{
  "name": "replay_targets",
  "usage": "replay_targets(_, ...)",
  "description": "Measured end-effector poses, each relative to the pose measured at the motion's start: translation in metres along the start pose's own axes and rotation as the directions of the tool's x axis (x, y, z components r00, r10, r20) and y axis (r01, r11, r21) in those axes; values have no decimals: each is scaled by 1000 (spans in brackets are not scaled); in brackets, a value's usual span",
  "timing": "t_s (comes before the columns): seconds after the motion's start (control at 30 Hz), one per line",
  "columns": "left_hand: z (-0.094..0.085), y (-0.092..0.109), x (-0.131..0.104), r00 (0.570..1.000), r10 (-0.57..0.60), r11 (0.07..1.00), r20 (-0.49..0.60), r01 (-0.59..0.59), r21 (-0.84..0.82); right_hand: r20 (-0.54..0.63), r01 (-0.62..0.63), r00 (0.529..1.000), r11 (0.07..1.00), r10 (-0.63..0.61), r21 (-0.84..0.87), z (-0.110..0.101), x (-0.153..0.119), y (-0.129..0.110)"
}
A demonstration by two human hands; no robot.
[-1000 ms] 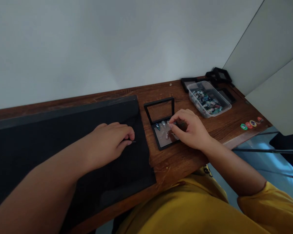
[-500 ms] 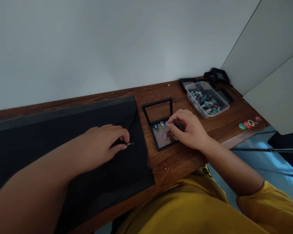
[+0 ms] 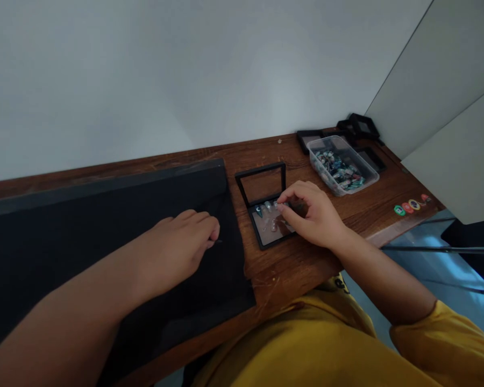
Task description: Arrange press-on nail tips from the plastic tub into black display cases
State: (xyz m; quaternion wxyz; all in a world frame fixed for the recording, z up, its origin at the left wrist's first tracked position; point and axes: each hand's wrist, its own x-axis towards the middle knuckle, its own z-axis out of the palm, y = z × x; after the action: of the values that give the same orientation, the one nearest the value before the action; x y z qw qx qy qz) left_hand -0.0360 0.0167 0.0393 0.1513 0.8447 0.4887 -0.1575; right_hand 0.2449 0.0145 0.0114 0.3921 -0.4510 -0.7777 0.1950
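Observation:
My left hand [image 3: 191,236] is above the black mat, its fingers closed on a small pointed piece [image 3: 218,241] whose tip barely shows past the fingertips. The rest of that piece is hidden in the hand. With thumb and index finger together, my right hand [image 3: 311,214] pinches at a press-on nail [image 3: 280,206] in a black display case [image 3: 262,244]. The case's framed lid [image 3: 260,170] stands up at the back. Several glossy press-on nails [image 3: 258,210] lie on its clear film, one dark teal with a pale crescent. My right fingers cover part of the case.
A clear plastic tub [image 3: 365,185] of many press-on nails stands at the back right. More black cases [image 3: 364,126] are around it. Round stickers [image 3: 414,205] line the right end of the wooden table [image 3: 298,269]. A black mat [image 3: 145,193] covers the left side.
My left hand has turned over slightly and its fingers have curled, so less of the pointed piece shows. My right hand stays at the case almost unmoved.

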Motion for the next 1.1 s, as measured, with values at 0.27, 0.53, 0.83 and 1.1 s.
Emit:
replay_targets(0.27,-10,4,-1,996,-88,991,19,90,-97,-9,15,1000,1000,-15,3,0,0,1)
replay_targets(0.53,-5,1,-1,999,-37,995,-9,36,-92,-52,25,998,1000,-24,9,1,1,2)
replay_targets(0.83,1,-7,1,998,24,991,-58,-31,-127,-57,20,998,1000,-19,14,1,0,2)
replay_targets(1.1,-5,-1,-2,1000,12,988,-8,-13,-155,-70,6,998,999,-3,38,0,0,2)
